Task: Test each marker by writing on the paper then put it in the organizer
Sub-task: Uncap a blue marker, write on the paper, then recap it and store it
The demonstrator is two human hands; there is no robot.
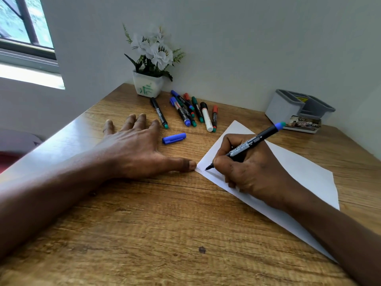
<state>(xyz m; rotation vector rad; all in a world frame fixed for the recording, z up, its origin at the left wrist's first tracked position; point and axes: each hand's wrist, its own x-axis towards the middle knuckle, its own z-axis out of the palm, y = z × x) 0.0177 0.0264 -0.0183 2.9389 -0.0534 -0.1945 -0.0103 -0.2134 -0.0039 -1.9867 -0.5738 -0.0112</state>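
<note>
My right hand (251,172) grips an uncapped black marker with a blue end (250,144), its tip touching the near left corner of the white paper (305,174). Its blue cap (174,138) lies loose on the wooden desk (165,223). My left hand (138,147) rests flat on the desk with fingers spread, the thumb pressing by the paper's corner. Several capped markers (189,112) lie in a loose pile behind, and one black marker (159,112) lies apart to their left. The grey organizer (299,106) stands at the back right.
A white pot of white artificial flowers (149,83) stands against the wall at the back. The organizer sits on a small printed box (305,123). A window (26,27) is at the upper left. The desk's left edge runs diagonally past my left forearm.
</note>
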